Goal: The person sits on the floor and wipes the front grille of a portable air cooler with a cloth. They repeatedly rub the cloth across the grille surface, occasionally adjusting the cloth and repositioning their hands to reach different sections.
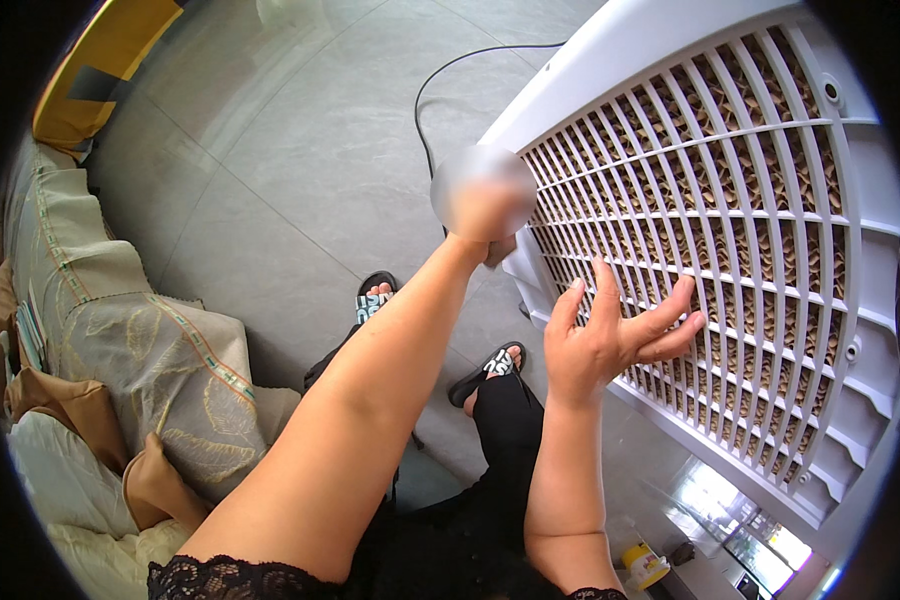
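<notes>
A large white plastic panel with a curved slatted grille (670, 178) stands on the right, part of a tall appliance that looks like an air cooler. Behind its slats shows a brown honeycomb-like pad (823, 290). My left hand (482, 195) reaches to the grille's left edge; a blur hides its fingers. Just below that hand is a small brownish thing (500, 252), whose kind I cannot make out. My right hand (610, 335) is at the lower part of the grille, fingers spread and nothing in them. Whether its fingertips touch the slats is unclear.
A black cable (420, 100) curves over the grey tiled floor (300, 130) behind the appliance. Patterned fabric (180, 380) covers something on the left, beside brown and pale cloth. Yellow and black material (110, 70) lies at far left. My sandalled feet stand below. A yellow container (647, 565) sits lower right.
</notes>
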